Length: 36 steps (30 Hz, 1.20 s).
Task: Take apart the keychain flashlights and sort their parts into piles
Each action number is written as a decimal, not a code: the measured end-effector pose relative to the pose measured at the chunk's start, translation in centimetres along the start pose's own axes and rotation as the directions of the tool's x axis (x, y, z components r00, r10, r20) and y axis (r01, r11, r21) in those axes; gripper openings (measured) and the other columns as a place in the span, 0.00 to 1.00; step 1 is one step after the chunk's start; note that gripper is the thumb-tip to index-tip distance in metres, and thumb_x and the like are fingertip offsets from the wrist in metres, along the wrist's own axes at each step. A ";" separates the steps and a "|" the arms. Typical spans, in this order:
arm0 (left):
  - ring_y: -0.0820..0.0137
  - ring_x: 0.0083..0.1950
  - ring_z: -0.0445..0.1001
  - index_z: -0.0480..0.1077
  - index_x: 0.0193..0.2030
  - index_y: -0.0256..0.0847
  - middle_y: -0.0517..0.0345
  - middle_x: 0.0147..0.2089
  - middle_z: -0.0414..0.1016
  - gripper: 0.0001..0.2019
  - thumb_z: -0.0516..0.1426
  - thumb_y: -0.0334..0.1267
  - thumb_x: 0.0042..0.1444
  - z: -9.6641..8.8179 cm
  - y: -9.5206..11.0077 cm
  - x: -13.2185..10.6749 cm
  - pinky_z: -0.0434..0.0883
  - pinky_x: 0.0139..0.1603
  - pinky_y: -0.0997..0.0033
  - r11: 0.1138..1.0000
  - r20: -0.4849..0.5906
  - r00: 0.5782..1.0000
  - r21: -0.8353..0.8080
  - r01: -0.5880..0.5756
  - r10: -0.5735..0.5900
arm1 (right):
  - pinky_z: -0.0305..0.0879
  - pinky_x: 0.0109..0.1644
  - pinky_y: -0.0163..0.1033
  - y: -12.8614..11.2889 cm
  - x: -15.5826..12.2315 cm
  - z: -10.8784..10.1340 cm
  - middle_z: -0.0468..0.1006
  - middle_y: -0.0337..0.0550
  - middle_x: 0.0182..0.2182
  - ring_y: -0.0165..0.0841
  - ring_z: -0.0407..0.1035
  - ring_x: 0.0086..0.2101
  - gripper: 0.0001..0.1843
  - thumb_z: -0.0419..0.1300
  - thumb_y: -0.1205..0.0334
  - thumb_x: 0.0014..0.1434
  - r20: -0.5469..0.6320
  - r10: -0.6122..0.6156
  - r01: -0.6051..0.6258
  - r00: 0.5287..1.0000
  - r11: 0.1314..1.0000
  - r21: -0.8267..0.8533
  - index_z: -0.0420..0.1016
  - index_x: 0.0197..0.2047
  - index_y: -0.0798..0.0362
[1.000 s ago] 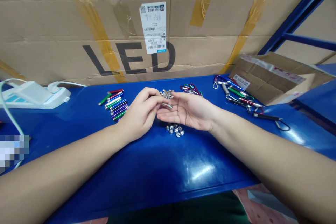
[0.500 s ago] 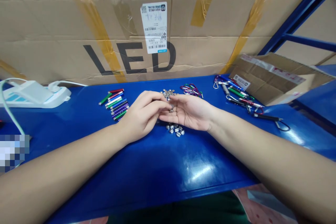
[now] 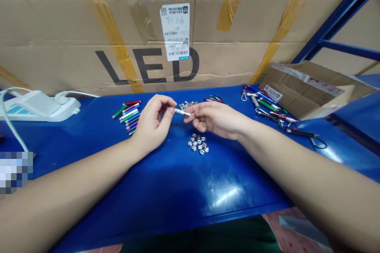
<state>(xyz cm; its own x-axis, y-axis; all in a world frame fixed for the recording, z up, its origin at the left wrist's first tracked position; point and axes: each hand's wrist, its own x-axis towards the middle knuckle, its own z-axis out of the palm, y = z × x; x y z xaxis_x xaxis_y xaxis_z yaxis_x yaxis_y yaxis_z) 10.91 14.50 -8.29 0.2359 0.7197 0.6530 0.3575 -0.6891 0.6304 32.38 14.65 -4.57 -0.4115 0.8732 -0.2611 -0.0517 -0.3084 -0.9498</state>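
Probably a packing or light-assembly workshop, perhaps a warehouse corner: a blue steel bench point(image 3: 178, 205), a big taped carton point(image 3: 89, 19) printed "LED" with a barcode label point(image 3: 175, 31) along the far side, a torn cardboard box point(image 3: 311, 91) at right, a power strip point(image 3: 38, 104) at left.

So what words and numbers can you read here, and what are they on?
"LED": big black letters on the cardboard carton.
White barcode label on that carton: its print and handwriting are too small to read.
Small white label on the opened carton: too small to read.
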 end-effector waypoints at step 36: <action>0.64 0.45 0.73 0.69 0.43 0.41 0.52 0.44 0.74 0.02 0.56 0.35 0.67 0.0 -1.2 0.2 0.70 0.42 0.63 0.986 0.074 0.984 -0.039 0.164 -0.160 | 0.75 0.45 0.38 0.4 1.2 -3.6 0.77 0.47 0.42 0.32 0.76 0.36 0.09 0.65 0.77 0.55 0.109 -0.333 0.238 0.937 0.374 -0.896 0.78 0.37 0.55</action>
<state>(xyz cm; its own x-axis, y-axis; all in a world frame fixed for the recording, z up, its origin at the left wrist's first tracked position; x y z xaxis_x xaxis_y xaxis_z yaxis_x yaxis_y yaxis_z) 10.53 15.46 -8.89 0.2414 0.8252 0.5106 0.3556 -0.5648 0.7447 35.17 16.95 -5.88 -0.4677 0.8793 0.0901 0.6986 0.4302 -0.5718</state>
